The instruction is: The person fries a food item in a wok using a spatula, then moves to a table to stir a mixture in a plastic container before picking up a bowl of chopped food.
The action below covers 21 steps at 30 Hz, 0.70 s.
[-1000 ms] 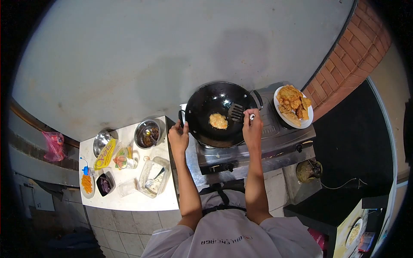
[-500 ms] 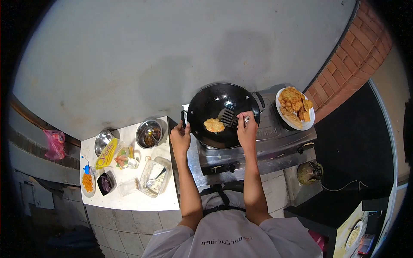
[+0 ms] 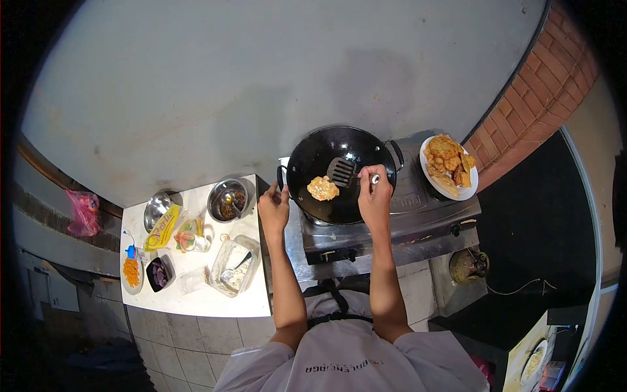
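A black wok (image 3: pixel 339 140) stands on the stove, with a golden fritter (image 3: pixel 322 189) lying in it left of the middle. My right hand (image 3: pixel 375 196) is closed around the handle of a slotted spatula (image 3: pixel 341 172). The spatula's dark blade is inside the wok, just right of the fritter and close to its edge. At the wok's left side, my left hand (image 3: pixel 273 208) is closed on the loop handle (image 3: pixel 281 175), its fingertips by the rim; part of the grip is hidden.
A plate of fried pieces (image 3: pixel 450 163) sits on the stove's (image 3: pixel 385 242) right side. The white table (image 3: pixel 196 306) on the left bears a steel bowl (image 3: pixel 227 199), a container of white batter (image 3: pixel 235 266), a yellow packet (image 3: pixel 162 228) and shredded orange food (image 3: pixel 132 273). A gas cylinder (image 3: pixel 467 266) stands below right.
The spatula blade has shifted slightly left and up in the wok. The fritter's visible surface looks different, and it sits a little further left. My left hand stays at the handle.
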Available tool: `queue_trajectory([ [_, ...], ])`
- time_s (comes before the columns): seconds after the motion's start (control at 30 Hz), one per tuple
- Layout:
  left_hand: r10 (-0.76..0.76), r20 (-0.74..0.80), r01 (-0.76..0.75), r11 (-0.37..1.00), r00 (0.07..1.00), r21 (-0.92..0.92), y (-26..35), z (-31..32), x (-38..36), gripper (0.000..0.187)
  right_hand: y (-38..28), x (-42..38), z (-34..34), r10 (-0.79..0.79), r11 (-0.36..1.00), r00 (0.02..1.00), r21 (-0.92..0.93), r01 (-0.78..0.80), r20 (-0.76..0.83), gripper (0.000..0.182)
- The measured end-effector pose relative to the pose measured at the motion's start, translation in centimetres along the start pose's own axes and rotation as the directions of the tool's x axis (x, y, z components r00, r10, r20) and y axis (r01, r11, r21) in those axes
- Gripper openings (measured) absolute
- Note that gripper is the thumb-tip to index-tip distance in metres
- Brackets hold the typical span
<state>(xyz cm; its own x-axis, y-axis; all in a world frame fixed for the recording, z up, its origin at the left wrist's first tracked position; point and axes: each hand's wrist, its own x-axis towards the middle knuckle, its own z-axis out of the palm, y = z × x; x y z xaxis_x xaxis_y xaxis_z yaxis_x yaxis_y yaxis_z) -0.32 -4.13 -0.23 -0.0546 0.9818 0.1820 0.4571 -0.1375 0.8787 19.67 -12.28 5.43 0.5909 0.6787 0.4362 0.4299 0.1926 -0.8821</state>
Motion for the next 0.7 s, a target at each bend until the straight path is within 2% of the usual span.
queue_trajectory([
  [0.17, 0.024, -0.036, -0.023, 1.000, 0.999, 0.019, 0.4, -0.3, -0.3, 0.040, -0.8, -0.2, -0.3, -0.021, 0.999, 0.998, 0.032, 0.019, 0.055, 0.007],
  [0.23, 0.033, -0.034, -0.032, 0.999, 0.999, 0.026, 0.3, -0.5, -0.3, 0.040, -1.2, -0.4, -0.4, -0.006, 1.000, 0.997, -0.011, 0.006, 0.074, 0.008],
  [0.47, 0.036, -0.057, -0.037, 0.999, 0.998, -0.010, 0.5, -0.7, -1.0, 0.039, -1.6, -0.7, -0.6, -0.031, 0.999, 0.996, 0.011, 0.031, 0.080, 0.010],
  [0.5, 0.034, -0.061, -0.035, 0.999, 0.998, -0.009, 0.6, -0.9, -1.1, 0.039, -1.6, -0.7, -0.6, -0.074, 0.997, 0.996, 0.025, 0.073, 0.051, 0.010],
  [0.57, -0.010, 0.006, 0.010, 0.999, 1.000, 0.040, 0.9, -1.4, -1.2, 0.043, -1.7, -0.9, -0.5, -0.118, 0.992, 0.993, 0.042, 0.117, 0.025, 0.009],
  [0.7, -0.013, 0.017, 0.012, 0.999, 1.000, 0.044, 0.7, -1.6, -1.5, 0.043, -2.3, -1.3, -0.9, -0.082, 0.996, 0.995, 0.044, 0.079, 0.063, 0.008],
])
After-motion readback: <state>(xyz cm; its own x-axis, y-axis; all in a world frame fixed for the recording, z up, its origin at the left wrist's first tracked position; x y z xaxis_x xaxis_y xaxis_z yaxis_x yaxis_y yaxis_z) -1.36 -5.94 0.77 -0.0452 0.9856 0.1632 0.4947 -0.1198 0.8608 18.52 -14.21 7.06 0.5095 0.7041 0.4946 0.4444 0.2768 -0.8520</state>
